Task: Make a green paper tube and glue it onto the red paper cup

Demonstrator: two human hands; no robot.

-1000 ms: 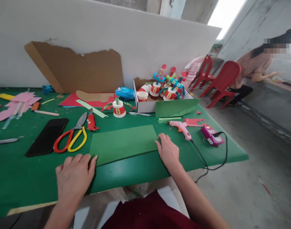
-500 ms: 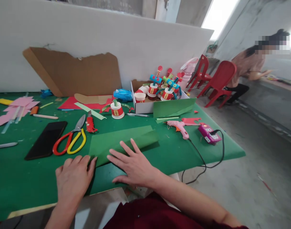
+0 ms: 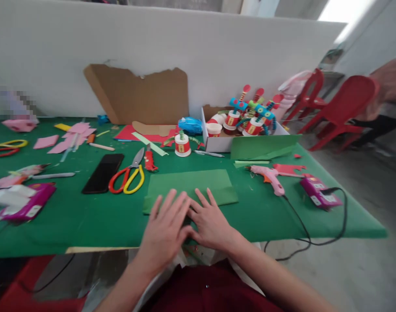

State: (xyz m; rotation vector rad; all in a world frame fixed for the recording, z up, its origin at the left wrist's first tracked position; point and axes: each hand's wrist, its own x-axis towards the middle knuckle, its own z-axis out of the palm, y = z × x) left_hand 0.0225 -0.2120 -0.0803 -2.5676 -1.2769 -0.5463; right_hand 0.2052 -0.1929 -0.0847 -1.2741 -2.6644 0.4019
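Observation:
A sheet of green paper lies in front of me, its near edge folded over in a strip. My left hand rests flat on that fold with fingers stretched out. Beside it, my right hand presses on the same strip, fingers spread; the two hands touch near the middle. Part of the fold is hidden under them. Left of the paper lie scissors with one red and one yellow handle, and a red utility knife. Behind the paper stands a small paper-cup figure with green folded arms.
A pink glue gun and a purple power strip with a black cord lie at the right. A white box of cup figures stands behind. At the left are a black phone and pink paper pieces. A person sits far right.
My left hand has come off the paper's left corner and moved right, next to my right hand. Its fingers have straightened out flat. The camera has turned left.

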